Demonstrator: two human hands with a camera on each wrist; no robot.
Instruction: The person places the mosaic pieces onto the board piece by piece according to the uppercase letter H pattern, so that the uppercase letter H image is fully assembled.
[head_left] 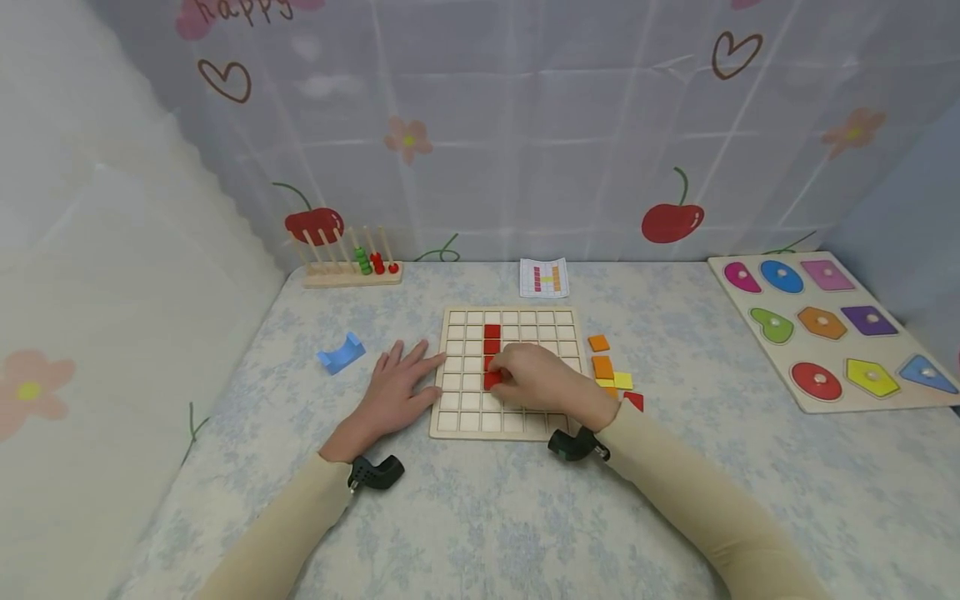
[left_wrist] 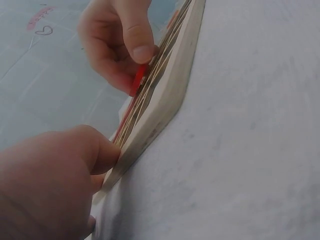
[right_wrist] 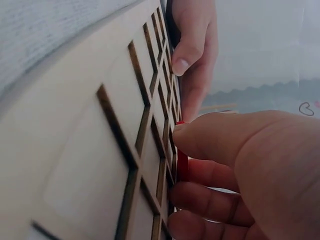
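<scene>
A square wooden grid board (head_left: 459, 423) lies on the table, with several red tiles (head_left: 492, 332) in one column of its cells. My right hand (head_left: 542, 379) is over the board and pinches a red tile (right_wrist: 182, 167) between thumb and fingers at the lower end of that column. In the left wrist view this tile (left_wrist: 137, 82) stands partly above the grid. My left hand (head_left: 396, 390) lies flat with fingers spread, its fingertips and thumb touching the board's left edge. The right hand covers some cells in the head view.
Orange tiles (head_left: 598, 342), yellow tiles (head_left: 622, 381) and a red tile (head_left: 634, 401) lie right of the board. Behind it is a pattern card (head_left: 544, 278). A blue curved block (head_left: 341, 354), a bead-peg stand (head_left: 352, 275) and a shape puzzle board (head_left: 810, 400) stand farther out.
</scene>
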